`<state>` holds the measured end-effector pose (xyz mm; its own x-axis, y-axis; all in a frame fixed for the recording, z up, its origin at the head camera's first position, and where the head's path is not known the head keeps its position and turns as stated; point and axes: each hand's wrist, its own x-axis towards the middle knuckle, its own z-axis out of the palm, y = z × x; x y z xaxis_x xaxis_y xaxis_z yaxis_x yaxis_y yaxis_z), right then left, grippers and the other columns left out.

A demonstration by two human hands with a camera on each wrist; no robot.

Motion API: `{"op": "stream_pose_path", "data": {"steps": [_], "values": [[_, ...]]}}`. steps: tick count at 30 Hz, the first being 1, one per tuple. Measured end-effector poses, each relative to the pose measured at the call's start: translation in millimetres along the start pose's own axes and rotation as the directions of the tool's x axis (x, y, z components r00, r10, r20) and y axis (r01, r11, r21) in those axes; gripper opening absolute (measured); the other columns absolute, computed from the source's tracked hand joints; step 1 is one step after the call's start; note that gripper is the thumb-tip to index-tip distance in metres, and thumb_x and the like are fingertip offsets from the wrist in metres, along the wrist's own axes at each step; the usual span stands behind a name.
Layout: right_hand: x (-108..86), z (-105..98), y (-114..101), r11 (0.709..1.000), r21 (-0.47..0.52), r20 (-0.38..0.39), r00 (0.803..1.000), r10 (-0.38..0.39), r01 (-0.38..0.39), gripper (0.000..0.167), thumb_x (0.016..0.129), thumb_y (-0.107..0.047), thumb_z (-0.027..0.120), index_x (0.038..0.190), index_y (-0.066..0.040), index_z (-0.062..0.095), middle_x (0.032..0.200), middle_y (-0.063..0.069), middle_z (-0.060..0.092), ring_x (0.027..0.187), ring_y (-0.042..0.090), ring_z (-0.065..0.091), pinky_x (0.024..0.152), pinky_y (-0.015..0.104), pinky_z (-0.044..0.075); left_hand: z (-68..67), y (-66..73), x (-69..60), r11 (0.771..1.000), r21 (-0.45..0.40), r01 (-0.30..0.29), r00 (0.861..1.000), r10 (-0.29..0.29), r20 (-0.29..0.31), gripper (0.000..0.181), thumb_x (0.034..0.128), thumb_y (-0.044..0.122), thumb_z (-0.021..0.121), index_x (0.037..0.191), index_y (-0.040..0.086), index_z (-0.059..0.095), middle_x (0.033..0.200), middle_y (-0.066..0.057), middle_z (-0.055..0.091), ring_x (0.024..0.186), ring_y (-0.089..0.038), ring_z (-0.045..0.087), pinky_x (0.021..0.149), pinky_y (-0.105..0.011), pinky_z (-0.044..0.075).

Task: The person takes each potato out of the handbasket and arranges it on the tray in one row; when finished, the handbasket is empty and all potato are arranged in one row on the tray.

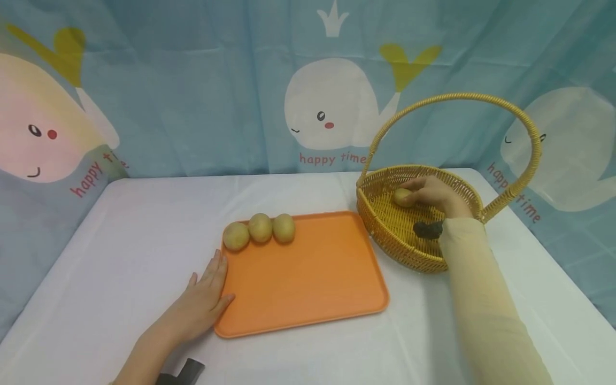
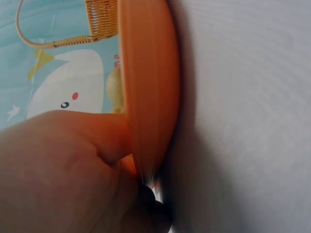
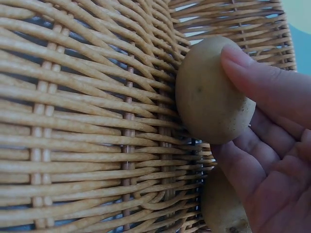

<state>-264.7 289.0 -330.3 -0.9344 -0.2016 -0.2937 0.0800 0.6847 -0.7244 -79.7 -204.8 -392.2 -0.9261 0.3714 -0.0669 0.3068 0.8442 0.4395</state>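
Observation:
My right hand [image 1: 435,193] reaches into a wicker basket [image 1: 406,256] and grips a potato [image 3: 211,92] between thumb and fingers, close to the woven surface. Beneath that hand, in the right wrist view, a second potato [image 3: 223,204] is partly hidden. At the left end of an orange tray [image 1: 308,272], my left hand [image 1: 199,305] rests with fairly straight fingers along the edge and the thumb over the rim. Three potatoes sit side by side in the tray's far left corner: a left one [image 1: 236,236], a middle one [image 1: 260,228] and a right one [image 1: 284,228].
The basket's tall arched handle [image 1: 531,139] rises over the right forearm. A white cloth [image 1: 144,240] covers the table. Behind it hangs a blue curtain [image 1: 202,96] printed with whales. A dark strap piece [image 1: 190,370] shows by the left wrist.

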Motion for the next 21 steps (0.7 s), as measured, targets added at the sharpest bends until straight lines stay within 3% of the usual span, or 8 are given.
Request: {"op": "stream_pose_path", "data": {"steps": [8,21], "values": [[2.5,1.3,2.6,1.000,0.022,0.040,0.999,-0.007,0.007,0.056,0.085,-0.011,0.067,0.134,0.006,0.046,0.143,0.024,0.038,0.130,0.039,0.033,0.108,0.054,0.023,-0.5,0.3,-0.5,1.000,0.002,0.001,1.000,-0.001,-0.001,0.073,0.0949,0.022,0.055,0.144,-0.014,0.015,0.151,-0.031,0.007,0.138,-0.046,0.012,0.101,-0.070,0.011],[3.0,-0.2,9.9,0.997,-0.041,-0.015,0.998,-0.065,0.064,0.055,0.082,-0.015,0.072,0.128,0.009,0.053,0.134,0.025,0.049,0.124,0.035,0.042,0.106,0.051,0.028,-1.0,-0.1,-0.3,1.000,-0.014,0.003,1.000,-0.003,0.006,0.072,0.0949,0.022,0.055,0.144,-0.013,0.016,0.152,-0.030,0.007,0.138,-0.046,0.011,0.101,-0.070,0.010]]}}
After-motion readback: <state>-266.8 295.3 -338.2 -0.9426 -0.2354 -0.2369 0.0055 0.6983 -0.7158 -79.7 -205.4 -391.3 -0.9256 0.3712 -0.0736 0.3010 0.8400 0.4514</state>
